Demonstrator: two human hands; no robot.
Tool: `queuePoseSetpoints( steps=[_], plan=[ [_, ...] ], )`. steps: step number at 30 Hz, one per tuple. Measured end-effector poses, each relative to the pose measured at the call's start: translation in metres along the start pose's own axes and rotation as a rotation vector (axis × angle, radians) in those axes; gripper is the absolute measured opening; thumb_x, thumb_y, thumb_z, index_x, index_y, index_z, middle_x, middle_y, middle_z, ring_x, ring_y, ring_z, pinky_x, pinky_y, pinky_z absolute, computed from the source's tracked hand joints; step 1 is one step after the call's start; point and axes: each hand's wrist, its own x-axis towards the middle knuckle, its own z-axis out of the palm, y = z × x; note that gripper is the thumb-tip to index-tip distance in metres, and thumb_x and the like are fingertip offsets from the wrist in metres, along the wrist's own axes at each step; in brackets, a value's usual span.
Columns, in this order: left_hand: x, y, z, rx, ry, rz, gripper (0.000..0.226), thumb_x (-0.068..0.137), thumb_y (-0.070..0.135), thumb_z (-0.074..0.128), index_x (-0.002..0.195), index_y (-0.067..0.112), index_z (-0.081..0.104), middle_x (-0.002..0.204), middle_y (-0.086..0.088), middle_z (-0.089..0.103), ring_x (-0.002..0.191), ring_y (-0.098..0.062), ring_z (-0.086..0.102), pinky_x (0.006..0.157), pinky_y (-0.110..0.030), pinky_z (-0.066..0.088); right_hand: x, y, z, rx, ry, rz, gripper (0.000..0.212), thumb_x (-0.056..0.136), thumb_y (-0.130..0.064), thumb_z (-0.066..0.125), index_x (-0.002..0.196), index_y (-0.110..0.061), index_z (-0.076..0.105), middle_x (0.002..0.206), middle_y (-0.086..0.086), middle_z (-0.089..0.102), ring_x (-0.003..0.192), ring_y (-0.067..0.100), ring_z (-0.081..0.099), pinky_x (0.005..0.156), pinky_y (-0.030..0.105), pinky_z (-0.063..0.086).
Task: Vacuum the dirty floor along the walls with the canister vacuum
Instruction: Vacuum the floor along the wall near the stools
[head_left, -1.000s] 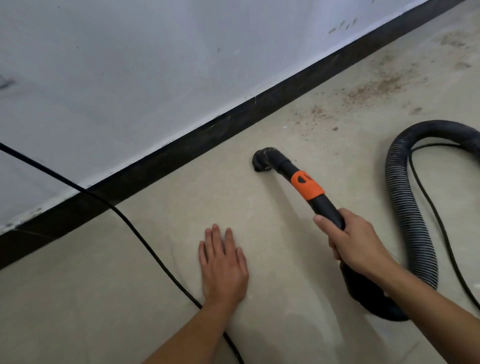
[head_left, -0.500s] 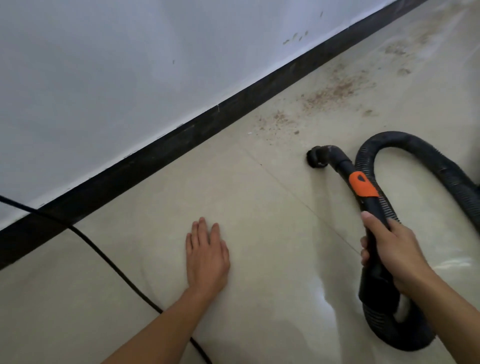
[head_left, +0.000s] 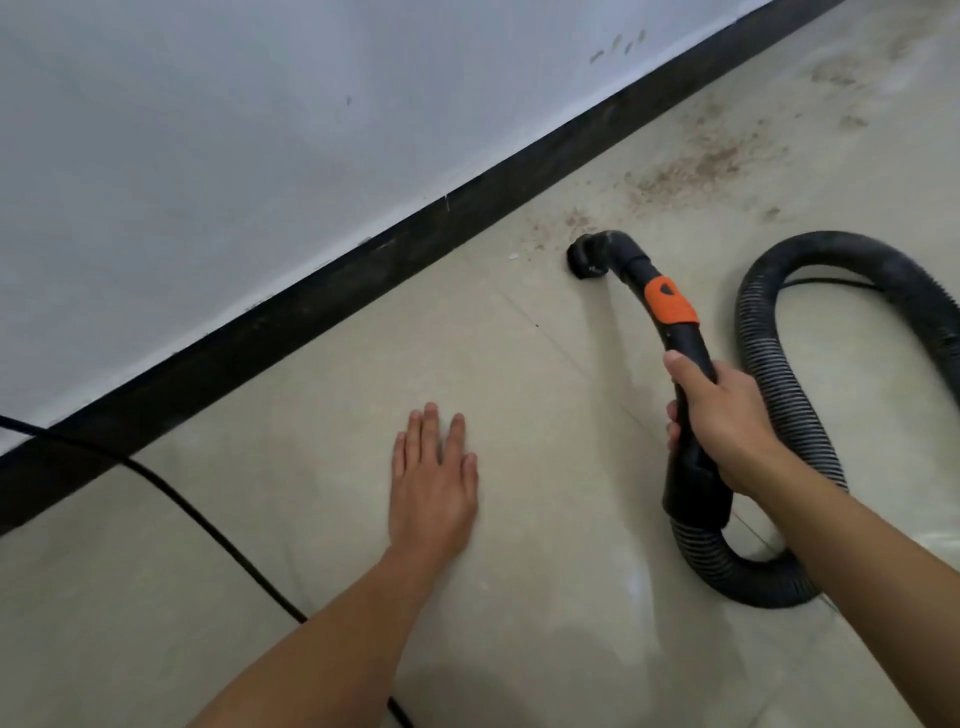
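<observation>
It was a bare indoor room, likely a home: a white painted wall (head_left: 234, 156), a black skirting board (head_left: 363, 280) and a beige tiled floor (head_left: 519, 597) strewn with brown dirt (head_left: 696, 171).

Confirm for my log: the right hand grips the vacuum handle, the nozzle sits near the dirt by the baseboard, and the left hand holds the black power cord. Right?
One error. In the head view the left hand lies flat on the floor, holding nothing; the black power cord runs past to its left. The right hand, vacuum handle, nozzle and dirt are as stated.
</observation>
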Motion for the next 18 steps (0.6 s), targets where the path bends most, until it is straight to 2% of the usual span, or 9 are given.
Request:
queuePoseSetpoints(
  steps=[5,10,15,18],
  plan=[
    [-0.005,0.002,0.001,-0.021,0.032,0.0,0.059,0.099,0.041,0.016,0.149,0.018,0.035,0.159,-0.011,0.022,0.148,-0.025,0.014,0.12,-0.038,0.009,0.027,-0.013,0.021,-0.05,-0.067,-0.026,0.031,0.092,-0.041,0.063,0.091,-0.011,0.055,0.059,0.008,0.055,0.041,0.022,0.05,0.043,0.033,0.047],
    [-0.001,0.003,-0.001,-0.015,0.052,0.002,0.055,0.098,0.037,0.025,0.144,0.015,0.045,0.155,-0.014,0.032,0.145,-0.028,0.026,0.117,-0.04,0.015,0.075,-0.044,0.047,-0.008,-0.019,-0.021,0.031,0.09,-0.042,0.064,0.084,-0.015,0.051,0.058,0.008,0.052,0.036,0.019,0.049,0.041,0.03,0.047],
    [-0.001,-0.003,0.002,-0.004,0.049,-0.004,0.054,0.097,0.037,0.026,0.143,0.015,0.046,0.155,-0.014,0.032,0.145,-0.028,0.025,0.117,-0.044,0.023,0.098,-0.055,0.06,-0.011,-0.115,0.019,0.034,0.087,-0.043,0.067,0.085,-0.013,0.052,0.057,0.008,0.052,0.036,0.019,0.049,0.044,0.029,0.049],
    [-0.002,-0.006,0.003,0.002,0.043,-0.007,0.054,0.097,0.037,0.026,0.143,0.015,0.046,0.155,-0.014,0.032,0.145,-0.028,0.026,0.117,-0.044,0.025,0.091,-0.054,0.053,-0.064,-0.192,0.034,0.034,0.087,-0.043,0.067,0.084,-0.012,0.054,0.049,0.004,0.053,0.035,0.019,0.049,0.041,0.028,0.048]
  ],
)
